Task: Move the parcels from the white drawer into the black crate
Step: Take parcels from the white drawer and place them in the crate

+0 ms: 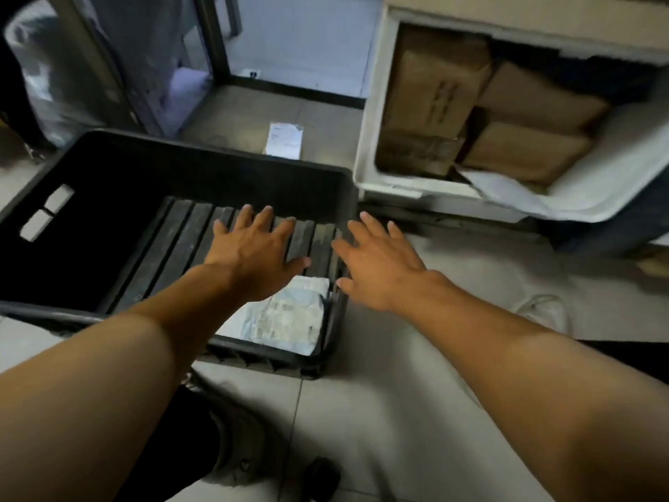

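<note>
The black crate (108,168) sits on the floor at the left. A pale plastic-wrapped parcel (286,317) with a printed label lies flat in its near right corner. My left hand (253,255) hovers over the crate's ribbed bottom, fingers spread, holding nothing. My right hand (380,262) is above the crate's right wall, fingers spread and empty. At the upper right the white drawer (365,139) stands pulled out, holding several brown parcels (525,150) and a white parcel (506,190) at its front.
A sheet of paper (284,139) lies on the floor behind the crate. Grey metal frame legs (213,41) stand at the back. My shoe (239,443) is on the floor tiles under my left arm.
</note>
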`<action>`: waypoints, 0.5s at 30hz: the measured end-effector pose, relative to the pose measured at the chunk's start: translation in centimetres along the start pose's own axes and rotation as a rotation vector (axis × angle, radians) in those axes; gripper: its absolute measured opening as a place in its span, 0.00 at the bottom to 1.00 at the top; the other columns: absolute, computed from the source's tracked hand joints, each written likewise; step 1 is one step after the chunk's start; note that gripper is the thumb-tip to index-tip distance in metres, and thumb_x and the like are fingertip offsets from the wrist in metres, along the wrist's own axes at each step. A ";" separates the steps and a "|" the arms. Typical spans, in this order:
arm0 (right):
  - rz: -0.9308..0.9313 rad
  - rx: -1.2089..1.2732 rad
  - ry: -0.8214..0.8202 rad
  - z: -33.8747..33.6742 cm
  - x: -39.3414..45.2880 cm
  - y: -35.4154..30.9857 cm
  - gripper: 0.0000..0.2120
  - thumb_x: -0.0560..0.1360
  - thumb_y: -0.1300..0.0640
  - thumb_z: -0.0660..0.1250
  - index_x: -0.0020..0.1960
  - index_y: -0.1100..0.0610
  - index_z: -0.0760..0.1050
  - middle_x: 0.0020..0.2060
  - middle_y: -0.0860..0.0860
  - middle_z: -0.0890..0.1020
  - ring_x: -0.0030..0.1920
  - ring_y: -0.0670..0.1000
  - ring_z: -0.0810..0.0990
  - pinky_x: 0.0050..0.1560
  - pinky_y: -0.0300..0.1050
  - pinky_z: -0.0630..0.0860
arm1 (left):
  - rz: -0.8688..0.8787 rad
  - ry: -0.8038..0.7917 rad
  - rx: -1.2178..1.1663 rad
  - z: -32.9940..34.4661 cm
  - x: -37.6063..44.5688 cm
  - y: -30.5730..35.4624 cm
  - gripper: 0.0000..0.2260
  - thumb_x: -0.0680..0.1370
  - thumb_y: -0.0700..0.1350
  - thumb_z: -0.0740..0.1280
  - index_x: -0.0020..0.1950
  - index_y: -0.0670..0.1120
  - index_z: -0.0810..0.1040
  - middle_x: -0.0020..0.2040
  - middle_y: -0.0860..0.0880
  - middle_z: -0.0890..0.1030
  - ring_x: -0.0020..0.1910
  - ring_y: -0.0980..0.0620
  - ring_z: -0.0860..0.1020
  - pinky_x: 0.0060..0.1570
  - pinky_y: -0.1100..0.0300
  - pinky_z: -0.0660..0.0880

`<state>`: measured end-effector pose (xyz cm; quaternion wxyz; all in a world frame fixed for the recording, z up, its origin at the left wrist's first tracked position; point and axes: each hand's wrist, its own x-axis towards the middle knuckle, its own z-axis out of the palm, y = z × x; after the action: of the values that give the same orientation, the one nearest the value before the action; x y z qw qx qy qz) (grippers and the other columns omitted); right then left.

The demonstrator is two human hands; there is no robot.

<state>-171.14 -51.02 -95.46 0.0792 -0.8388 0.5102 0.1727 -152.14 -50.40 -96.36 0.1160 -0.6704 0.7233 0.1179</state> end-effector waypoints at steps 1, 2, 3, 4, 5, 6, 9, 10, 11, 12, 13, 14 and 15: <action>0.034 0.020 0.012 -0.2 -0.8 1.2 0.32 0.81 0.43 0.61 0.81 0.51 0.55 0.81 0.57 0.52 0.81 0.59 0.43 0.79 0.63 0.49 | 0.021 0.012 -0.025 -0.7 -0.1 1.0 0.35 0.79 0.69 0.53 0.82 0.57 0.47 0.83 0.46 0.46 0.81 0.40 0.43 0.75 0.33 0.49; 0.070 0.045 0.020 -0.4 -1.6 2.4 0.32 0.81 0.43 0.61 0.81 0.51 0.56 0.81 0.57 0.52 0.81 0.59 0.43 0.79 0.63 0.49 | 0.046 0.025 -0.042 -1.3 -0.2 2.1 0.35 0.79 0.69 0.52 0.82 0.57 0.46 0.83 0.47 0.45 0.81 0.40 0.43 0.75 0.34 0.48; 0.102 0.070 0.026 -0.5 -2.4 3.7 0.32 0.81 0.43 0.61 0.80 0.51 0.56 0.81 0.57 0.52 0.81 0.59 0.43 0.79 0.63 0.50 | 0.070 0.038 -0.048 -1.8 -0.4 3.3 0.35 0.79 0.69 0.51 0.82 0.57 0.45 0.83 0.47 0.45 0.81 0.41 0.43 0.76 0.35 0.48; 0.130 0.088 0.032 -0.7 -3.3 5.0 0.31 0.81 0.43 0.61 0.80 0.52 0.56 0.81 0.57 0.52 0.81 0.59 0.43 0.79 0.63 0.50 | 0.094 0.048 -0.048 -2.3 -0.5 4.6 0.35 0.79 0.69 0.50 0.82 0.57 0.44 0.83 0.47 0.44 0.81 0.41 0.42 0.76 0.36 0.48; 0.156 0.097 0.041 -0.8 -4.2 6.4 0.31 0.81 0.44 0.61 0.80 0.52 0.57 0.80 0.57 0.52 0.81 0.59 0.44 0.78 0.62 0.51 | 0.120 0.052 -0.049 -2.6 -0.5 5.9 0.35 0.80 0.69 0.49 0.82 0.57 0.43 0.83 0.47 0.44 0.81 0.42 0.42 0.77 0.37 0.48; 0.182 0.104 0.055 -0.8 -5.0 7.7 0.31 0.81 0.44 0.61 0.80 0.52 0.57 0.80 0.57 0.53 0.81 0.59 0.44 0.78 0.62 0.51 | 0.152 0.058 -0.046 -2.8 -0.4 7.2 0.35 0.80 0.69 0.49 0.82 0.57 0.43 0.83 0.47 0.44 0.81 0.42 0.41 0.77 0.38 0.47; 0.271 0.111 0.110 -0.7 -6.9 11.8 0.29 0.81 0.45 0.61 0.79 0.52 0.60 0.79 0.57 0.57 0.80 0.59 0.50 0.77 0.60 0.55 | 0.259 0.076 -0.025 -3.6 0.6 11.3 0.34 0.80 0.69 0.48 0.82 0.57 0.43 0.83 0.48 0.44 0.81 0.43 0.41 0.77 0.39 0.46; 0.305 0.108 0.130 -0.5 -7.4 13.1 0.28 0.81 0.46 0.61 0.78 0.52 0.61 0.78 0.56 0.59 0.79 0.59 0.52 0.76 0.59 0.57 | 0.284 0.078 -0.021 -3.9 1.0 12.6 0.34 0.80 0.69 0.48 0.82 0.57 0.43 0.83 0.48 0.44 0.81 0.43 0.41 0.78 0.40 0.46; 0.335 0.106 0.149 -0.4 -7.7 14.3 0.27 0.80 0.47 0.61 0.77 0.52 0.61 0.77 0.56 0.61 0.78 0.59 0.55 0.74 0.58 0.60 | 0.299 0.079 -0.013 -4.3 1.4 13.9 0.34 0.80 0.69 0.48 0.82 0.57 0.43 0.83 0.48 0.43 0.81 0.43 0.41 0.78 0.40 0.46; 0.356 0.098 0.170 -0.3 -7.9 15.2 0.27 0.80 0.48 0.62 0.76 0.52 0.63 0.76 0.55 0.63 0.76 0.58 0.58 0.73 0.57 0.62 | 0.307 0.079 0.001 -4.8 1.8 15.1 0.34 0.80 0.69 0.48 0.82 0.56 0.44 0.83 0.48 0.43 0.81 0.42 0.42 0.78 0.40 0.45; 0.369 0.086 0.198 -0.2 -8.0 16.0 0.26 0.79 0.49 0.63 0.75 0.53 0.64 0.74 0.56 0.66 0.74 0.58 0.61 0.70 0.56 0.65 | 0.315 0.080 0.016 -5.2 2.3 16.3 0.34 0.80 0.69 0.48 0.82 0.56 0.45 0.83 0.47 0.44 0.81 0.42 0.42 0.78 0.40 0.46; 0.377 0.065 0.249 0.1 -7.9 16.7 0.24 0.78 0.51 0.65 0.73 0.54 0.67 0.71 0.56 0.69 0.71 0.59 0.65 0.67 0.55 0.68 | 0.324 0.081 0.027 -5.5 2.8 17.5 0.34 0.80 0.69 0.48 0.82 0.56 0.46 0.83 0.47 0.44 0.81 0.42 0.42 0.78 0.40 0.46; 0.381 0.038 0.320 0.2 -7.7 17.3 0.22 0.76 0.55 0.67 0.70 0.55 0.70 0.66 0.57 0.72 0.66 0.60 0.70 0.62 0.55 0.72 | 0.331 0.082 0.033 -5.9 3.3 18.5 0.34 0.80 0.69 0.48 0.82 0.56 0.47 0.83 0.47 0.44 0.81 0.42 0.42 0.78 0.39 0.47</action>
<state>-189.71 -52.61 -92.08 -0.0208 -0.7424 0.6685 0.0396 -170.89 -54.11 -91.61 0.0765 -0.5445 0.8297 0.0963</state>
